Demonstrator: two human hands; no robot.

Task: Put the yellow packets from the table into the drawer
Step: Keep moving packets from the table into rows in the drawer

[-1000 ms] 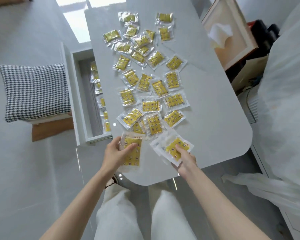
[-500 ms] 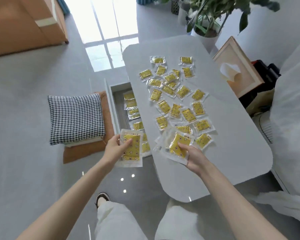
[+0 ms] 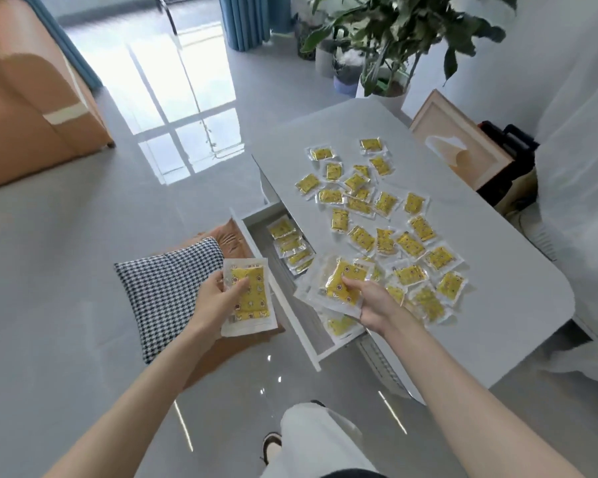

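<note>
Several yellow packets (image 3: 361, 238) in clear wrappers lie spread over the white table (image 3: 497, 270). An open white drawer (image 3: 299, 322) juts from the table's left side, with several yellow packets (image 3: 287, 244) lying inside. My left hand (image 3: 214, 301) grips a small stack of yellow packets (image 3: 252, 303) left of the drawer, over the cushion's edge. My right hand (image 3: 373, 303) grips another stack of yellow packets (image 3: 339, 282) above the drawer, at the table's near left edge.
A houndstooth cushion (image 3: 166, 291) lies on a brown pad on the floor left of the drawer. An orange sofa (image 3: 25, 94) stands far left. Potted plants (image 3: 387, 39) and a framed picture (image 3: 460, 143) stand behind the table. A white-covered seat (image 3: 580, 201) is at right.
The view has swung left and up, showing more floor and room. Both hands, each still holding packets, have moved from the table's near edge toward the open drawer.
</note>
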